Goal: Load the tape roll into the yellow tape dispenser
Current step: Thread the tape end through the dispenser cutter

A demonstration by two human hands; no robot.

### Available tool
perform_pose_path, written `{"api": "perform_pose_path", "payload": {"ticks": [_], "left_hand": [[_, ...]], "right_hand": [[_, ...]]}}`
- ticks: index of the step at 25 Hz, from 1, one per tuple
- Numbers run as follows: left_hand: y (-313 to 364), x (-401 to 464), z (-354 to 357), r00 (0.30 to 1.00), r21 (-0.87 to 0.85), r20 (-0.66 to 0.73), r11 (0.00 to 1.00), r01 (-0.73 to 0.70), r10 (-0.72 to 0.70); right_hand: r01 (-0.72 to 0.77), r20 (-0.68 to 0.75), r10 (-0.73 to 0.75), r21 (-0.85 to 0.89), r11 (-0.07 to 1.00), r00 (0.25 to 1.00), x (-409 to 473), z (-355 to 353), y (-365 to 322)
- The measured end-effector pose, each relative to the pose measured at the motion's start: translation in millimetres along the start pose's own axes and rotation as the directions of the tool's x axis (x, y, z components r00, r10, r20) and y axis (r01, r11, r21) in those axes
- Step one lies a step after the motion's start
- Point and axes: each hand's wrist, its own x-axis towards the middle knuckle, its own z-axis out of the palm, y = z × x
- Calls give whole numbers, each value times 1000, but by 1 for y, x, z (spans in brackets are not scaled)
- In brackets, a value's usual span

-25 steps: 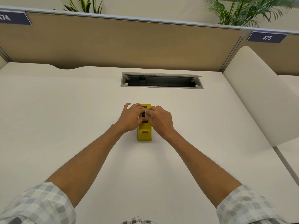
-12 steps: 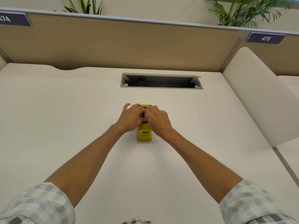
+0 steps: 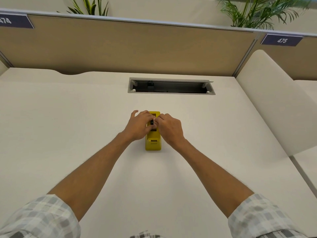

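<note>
A big white worktop (image 3: 68,134) is seen, with a tan wall panel (image 3: 128,48) standing along its far edge. Green plants (image 3: 257,12) are seen above the panel. A long grey slot (image 3: 171,86) is cut into the worktop, on the far side of the yellow tape dispenser (image 3: 153,143). The dispenser stands on the worktop, near its middle, with one short end turned toward the person.

Two bare arms with checked sleeves (image 3: 39,217) are stretched out to the dispenser. The left hand (image 3: 139,126) is laid against the left side of the dispenser, with its fingers bent over the top. The right hand (image 3: 169,129) is laid against the right side, with its fingers curled in. The fingertips of both hands meet over the open top of the dispenser.

A small dark part of the tape roll (image 3: 152,122) is seen between the fingertips, down in the top of the dispenser. Both grips are closed on the roll there.
</note>
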Motion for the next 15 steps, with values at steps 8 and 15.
{"api": "perform_pose_path", "payload": {"ticks": [8,15], "left_hand": [[-1,0,1,1000,-10,-4,1000,3,-3],[-2,2,2,1000,-8,-5,1000,4,-4]], "right_hand": [[57,35,-57,-5,998,998,-6,12,4],[-39,58,39,0,999,998,-8,7,3]]}}
